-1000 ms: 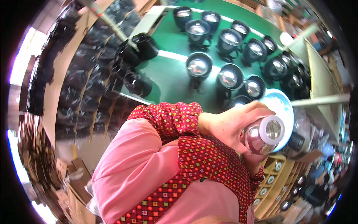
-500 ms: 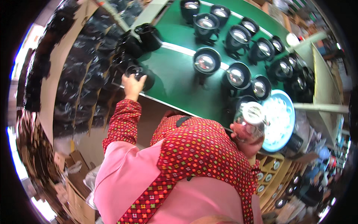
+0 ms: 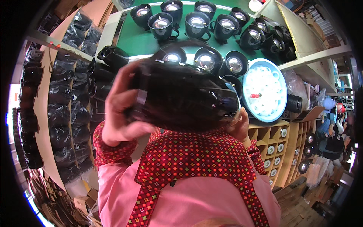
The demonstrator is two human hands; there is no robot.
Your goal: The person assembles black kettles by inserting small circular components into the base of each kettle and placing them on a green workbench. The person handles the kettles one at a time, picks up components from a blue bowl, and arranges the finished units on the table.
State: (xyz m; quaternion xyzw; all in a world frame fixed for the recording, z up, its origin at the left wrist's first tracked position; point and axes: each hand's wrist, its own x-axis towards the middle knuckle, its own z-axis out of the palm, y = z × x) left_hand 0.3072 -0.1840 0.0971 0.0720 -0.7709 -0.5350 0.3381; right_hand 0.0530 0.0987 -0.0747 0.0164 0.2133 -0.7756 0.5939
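A large glossy black jug body (image 3: 185,96) lies sideways in the air close in front of me, blurred by motion. My left hand (image 3: 123,104) grips its left end, fingers over the top and thumb below. At its right end my right hand (image 3: 240,125) is closed, its fingers partly hidden behind the jug. A shiny, glassy edge shows by those fingertips, too little to name surely. Behind, on the green table (image 3: 124,36), stand several black jugs with handles, such as one jug (image 3: 160,24), their open tops showing silvery rounded insides.
A light blue basin (image 3: 247,81) full of small white rings stands right of the jug. More black jugs (image 3: 113,56) lie at the table's left end. Cartons of plastic-wrapped black pieces (image 3: 60,113) stand at left. A divided cardboard box (image 3: 272,151) is at right.
My left hand has lifted a black jug off the table's left end and brought it before me. The clear glass liner with a white ring, earlier in my right hand, is now mostly hidden.
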